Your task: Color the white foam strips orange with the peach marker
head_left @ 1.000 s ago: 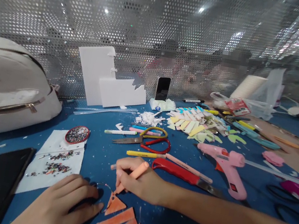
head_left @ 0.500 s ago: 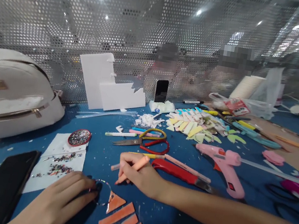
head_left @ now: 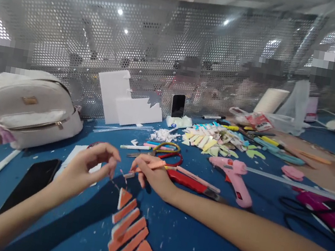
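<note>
My left hand (head_left: 88, 168) is raised above the blue table, thumb and forefinger pinched on a thin wire that runs down toward the orange foam pieces (head_left: 129, 233). My right hand (head_left: 152, 174) is closed around a peach-coloured marker (head_left: 147, 168), its tip pointing left toward the left fingers. The two hands nearly meet above the topmost orange piece. The orange strips lie in a fanned row on the table just below both hands.
A black phone (head_left: 31, 181) and white paper (head_left: 75, 159) lie at left, a white backpack (head_left: 34, 108) behind. Scissors (head_left: 162, 153), a red cutter (head_left: 192, 184), a pink glue gun (head_left: 236, 178), foam scraps (head_left: 214, 136) and white foam boards (head_left: 126, 101) fill the middle. A perforated metal screen stands behind.
My left hand has lifted off the table and now pinches the wire in the air. My right hand with the marker has risen toward it. The camera has tilted up.
</note>
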The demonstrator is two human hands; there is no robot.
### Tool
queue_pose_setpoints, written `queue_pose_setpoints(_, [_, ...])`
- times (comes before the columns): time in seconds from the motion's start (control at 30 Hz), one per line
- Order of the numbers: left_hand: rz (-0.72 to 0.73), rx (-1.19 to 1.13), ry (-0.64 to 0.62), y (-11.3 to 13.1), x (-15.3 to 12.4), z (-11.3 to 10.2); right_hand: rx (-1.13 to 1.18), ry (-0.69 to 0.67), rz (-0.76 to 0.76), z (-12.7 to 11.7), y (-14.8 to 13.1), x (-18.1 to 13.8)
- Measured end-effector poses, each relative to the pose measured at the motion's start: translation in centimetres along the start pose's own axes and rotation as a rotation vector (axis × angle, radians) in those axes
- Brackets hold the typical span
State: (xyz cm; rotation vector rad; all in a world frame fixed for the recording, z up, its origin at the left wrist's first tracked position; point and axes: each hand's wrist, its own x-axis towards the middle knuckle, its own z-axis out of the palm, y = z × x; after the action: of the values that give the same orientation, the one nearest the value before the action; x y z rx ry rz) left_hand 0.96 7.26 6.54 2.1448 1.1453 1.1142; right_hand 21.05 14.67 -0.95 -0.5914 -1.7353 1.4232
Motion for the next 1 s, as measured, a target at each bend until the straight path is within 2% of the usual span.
queue_pose_setpoints(0.17, [-0.079, -0.327, 0.103, 2.8, 3.1, -0.7, -0.023, 0.045, -0.065, -0.1, -0.1, 0.0])
queue_pose_setpoints(0.3, [-0.065, -0.536, 0.175, 4.4, 5.1, -1.7, 0.000, 0.153, -0.144, -0.3, 0.4, 0.1])
queue_pose_setpoints(0.5, [-0.022, -0.713, 0.164, 6.3, 6.3, -2.7, 0.041, 0.257, -0.192, -0.5, 1.5, 0.8])
queue_pose_setpoints(0.7, [0.002, -0.749, 0.114, 7.1, 5.8, -3.3, 0.023, 0.338, -0.223, -0.4, 1.0, 1.0])
queue_pose_setpoints(0.87, [0.017, -0.687, 0.107, 5.9, 6.0, -4.3, -0.013, 0.344, -0.226, -0.6, 0.5, 0.6])
queue_pose_setpoints(1.0, [0.024, -0.560, 0.038, 4.9, 5.9, -5.2, -0.050, 0.339, -0.249, -0.8, 0.3, 0.6])
